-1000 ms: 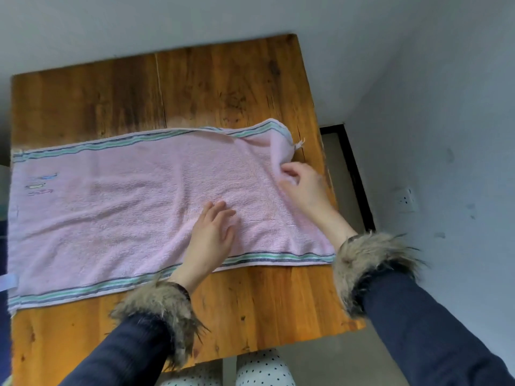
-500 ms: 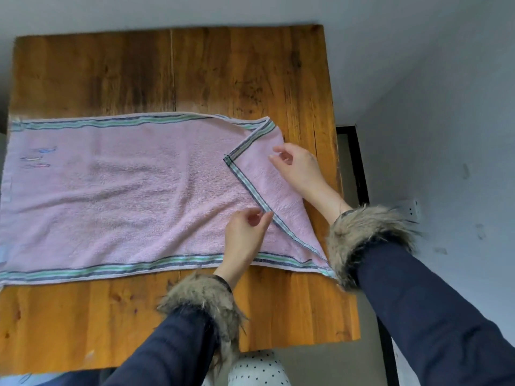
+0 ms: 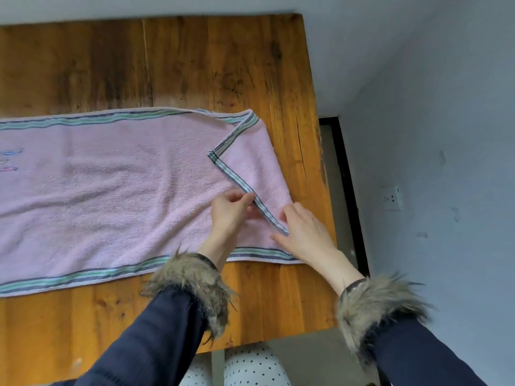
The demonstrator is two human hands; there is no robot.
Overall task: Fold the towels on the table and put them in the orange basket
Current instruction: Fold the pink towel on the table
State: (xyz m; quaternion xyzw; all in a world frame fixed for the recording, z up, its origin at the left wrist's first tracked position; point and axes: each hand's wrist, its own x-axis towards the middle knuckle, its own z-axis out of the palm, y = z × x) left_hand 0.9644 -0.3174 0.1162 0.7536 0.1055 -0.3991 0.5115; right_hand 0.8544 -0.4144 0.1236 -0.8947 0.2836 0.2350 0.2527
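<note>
Pink towel (image 3: 111, 190) flat on the wooden table (image 3: 209, 65), right corner turned over; left hand (image 3: 228, 213) pinches the striped hem; right hand (image 3: 303, 232) rests open, fingers straight

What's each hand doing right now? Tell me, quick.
Left hand: fingers pinch the striped hem of the pink towel.
Right hand: open, fingers resting flat on the towel's folded-over corner.

Just my one head cam here, wide-angle, looking steeply down from close above the tabletop (image 3: 195, 65), its right edge and the wall (image 3: 446, 135) in frame.
</note>
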